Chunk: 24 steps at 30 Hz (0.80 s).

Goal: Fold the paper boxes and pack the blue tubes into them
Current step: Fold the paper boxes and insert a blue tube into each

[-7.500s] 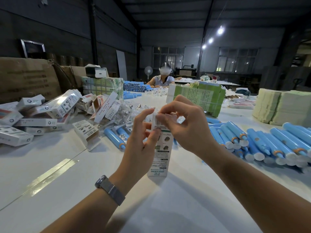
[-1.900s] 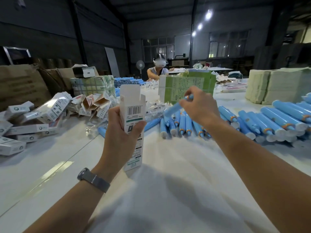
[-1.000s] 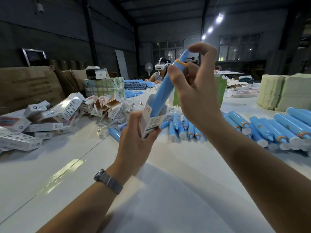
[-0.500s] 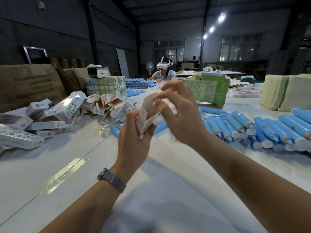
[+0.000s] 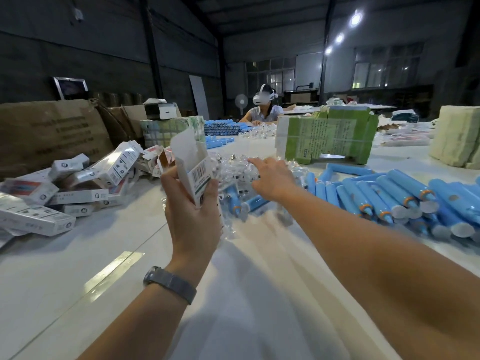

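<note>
My left hand [image 5: 193,216] grips a white paper box [image 5: 192,165] with a barcode, held upright above the table, its top flap standing open. My right hand [image 5: 270,175] reaches forward over a heap of small clear plastic packets [image 5: 233,167], fingers stretched out and holding nothing. Many blue tubes [image 5: 405,196] with orange rings and white caps lie in a row on the right. A few more blue tubes [image 5: 235,201] lie under the packets. Whether a tube sits inside the box cannot be seen.
Packed white boxes [image 5: 65,188] are piled at the left by brown cartons [image 5: 49,131]. A green bundle of leaflets [image 5: 324,136] stands behind the tubes, a pale stack [image 5: 457,136] at far right. A person [image 5: 262,107] wearing a headset sits across the white table [image 5: 259,294].
My right hand left the top of the box and moved forward to the heap of clear packets. The box stays upright in my left hand with its flap open.
</note>
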Each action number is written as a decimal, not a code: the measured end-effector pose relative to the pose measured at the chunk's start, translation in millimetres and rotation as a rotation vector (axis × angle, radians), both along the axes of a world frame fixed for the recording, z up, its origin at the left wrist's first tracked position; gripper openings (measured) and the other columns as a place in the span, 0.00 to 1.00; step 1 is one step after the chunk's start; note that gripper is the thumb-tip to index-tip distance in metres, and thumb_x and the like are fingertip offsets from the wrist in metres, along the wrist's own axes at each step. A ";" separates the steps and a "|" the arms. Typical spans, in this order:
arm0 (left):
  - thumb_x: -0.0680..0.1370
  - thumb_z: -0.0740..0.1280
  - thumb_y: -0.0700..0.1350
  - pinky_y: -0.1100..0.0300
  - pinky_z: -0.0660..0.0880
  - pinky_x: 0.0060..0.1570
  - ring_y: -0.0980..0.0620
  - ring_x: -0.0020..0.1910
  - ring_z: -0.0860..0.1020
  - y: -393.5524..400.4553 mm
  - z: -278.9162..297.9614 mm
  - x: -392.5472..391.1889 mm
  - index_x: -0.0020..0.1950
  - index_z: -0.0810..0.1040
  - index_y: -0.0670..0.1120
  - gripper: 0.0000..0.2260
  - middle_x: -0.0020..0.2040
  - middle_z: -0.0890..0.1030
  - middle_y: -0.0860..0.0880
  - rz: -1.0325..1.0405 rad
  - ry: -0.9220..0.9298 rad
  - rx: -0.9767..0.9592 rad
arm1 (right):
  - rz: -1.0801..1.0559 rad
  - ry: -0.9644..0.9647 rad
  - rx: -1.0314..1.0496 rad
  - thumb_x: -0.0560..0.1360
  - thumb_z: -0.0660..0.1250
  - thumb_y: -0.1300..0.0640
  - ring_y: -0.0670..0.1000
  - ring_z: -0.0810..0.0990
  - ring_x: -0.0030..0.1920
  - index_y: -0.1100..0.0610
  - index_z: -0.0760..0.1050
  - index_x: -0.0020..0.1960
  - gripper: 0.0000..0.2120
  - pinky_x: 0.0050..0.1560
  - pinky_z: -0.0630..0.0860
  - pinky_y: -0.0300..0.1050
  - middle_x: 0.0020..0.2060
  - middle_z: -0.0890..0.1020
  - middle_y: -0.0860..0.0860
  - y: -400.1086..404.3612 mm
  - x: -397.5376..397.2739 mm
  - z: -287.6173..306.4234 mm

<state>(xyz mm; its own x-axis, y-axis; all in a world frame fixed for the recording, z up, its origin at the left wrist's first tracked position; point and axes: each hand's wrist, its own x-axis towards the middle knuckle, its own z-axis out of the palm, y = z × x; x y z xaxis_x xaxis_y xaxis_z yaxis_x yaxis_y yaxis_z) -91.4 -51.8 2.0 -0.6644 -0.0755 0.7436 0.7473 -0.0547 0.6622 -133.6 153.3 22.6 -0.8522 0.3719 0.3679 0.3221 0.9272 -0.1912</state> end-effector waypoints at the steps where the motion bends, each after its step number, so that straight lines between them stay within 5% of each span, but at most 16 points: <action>1: 0.79 0.69 0.44 0.75 0.75 0.39 0.62 0.54 0.79 0.2 0.1 -1.0 0.53 0.61 0.63 0.19 0.55 0.77 0.56 -0.009 -0.011 0.005 | 0.004 -0.044 0.022 0.78 0.62 0.54 0.60 0.66 0.68 0.41 0.57 0.76 0.30 0.62 0.71 0.57 0.68 0.70 0.54 -0.5 -8.6 -0.1; 6: 0.79 0.69 0.46 0.76 0.74 0.39 0.67 0.55 0.77 1.3 -0.6 -2.8 0.49 0.61 0.70 0.21 0.51 0.76 0.71 -0.041 -0.029 -0.013 | 0.007 -0.179 0.133 0.78 0.61 0.58 0.56 0.77 0.53 0.48 0.75 0.63 0.15 0.47 0.77 0.49 0.57 0.79 0.54 -0.5 -26.8 -12.2; 8: 0.79 0.69 0.46 0.77 0.73 0.38 0.61 0.57 0.78 2.9 -1.7 -3.0 0.51 0.62 0.67 0.19 0.55 0.76 0.64 -0.039 -0.017 -0.014 | -0.003 -0.080 0.137 0.77 0.63 0.59 0.55 0.78 0.51 0.50 0.79 0.57 0.11 0.46 0.76 0.48 0.53 0.81 0.53 1.3 -26.3 -17.0; 12: 0.79 0.69 0.46 0.76 0.74 0.40 0.53 0.58 0.79 4.4 -3.7 -3.9 0.54 0.61 0.63 0.19 0.58 0.76 0.56 -0.030 0.015 -0.036 | 0.080 0.100 0.125 0.79 0.63 0.58 0.55 0.79 0.52 0.51 0.78 0.62 0.13 0.51 0.80 0.53 0.53 0.82 0.53 2.7 -16.2 -21.8; 15: 0.79 0.69 0.45 0.76 0.74 0.41 0.66 0.55 0.78 5.2 -3.7 -0.9 0.52 0.62 0.63 0.18 0.54 0.76 0.63 -0.053 0.024 -0.054 | 0.209 0.309 0.010 0.79 0.64 0.61 0.54 0.79 0.53 0.52 0.77 0.64 0.16 0.51 0.79 0.51 0.54 0.82 0.52 0.3 -0.6 -11.0; 17: 0.79 0.69 0.45 0.78 0.73 0.39 0.72 0.52 0.76 6.4 -3.7 3.4 0.52 0.62 0.63 0.18 0.54 0.75 0.64 -0.089 0.024 -0.074 | 0.272 0.497 -0.139 0.78 0.65 0.63 0.50 0.80 0.46 0.54 0.77 0.65 0.16 0.49 0.78 0.46 0.50 0.82 0.51 -7.1 15.0 2.1; 21: 0.78 0.70 0.45 0.73 0.76 0.40 0.68 0.50 0.78 7.9 -5.0 10.3 0.53 0.62 0.60 0.17 0.54 0.77 0.58 -0.127 0.088 -0.110 | 0.407 0.729 -0.413 0.79 0.65 0.63 0.39 0.72 0.28 0.60 0.78 0.62 0.12 0.31 0.69 0.30 0.36 0.78 0.46 -30.7 62.5 35.8; 24: 0.77 0.69 0.52 0.69 0.78 0.38 0.62 0.49 0.80 10.2 -6.6 15.2 0.53 0.62 0.58 0.15 0.53 0.77 0.52 -0.163 0.101 -0.109 | 0.474 0.869 -0.491 0.80 0.65 0.55 0.44 0.72 0.29 0.65 0.78 0.47 0.12 0.31 0.70 0.44 0.31 0.78 0.55 -47.6 107.5 62.8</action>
<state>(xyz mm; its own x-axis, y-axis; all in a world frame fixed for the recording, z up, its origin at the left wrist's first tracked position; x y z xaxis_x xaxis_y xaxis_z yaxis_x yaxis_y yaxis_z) -76.2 -41.6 -4.6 -0.5830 0.1111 0.8049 0.7972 -0.1130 0.5930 -26.1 105.7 85.4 -0.4701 0.3457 0.8121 -0.4682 0.6823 -0.5615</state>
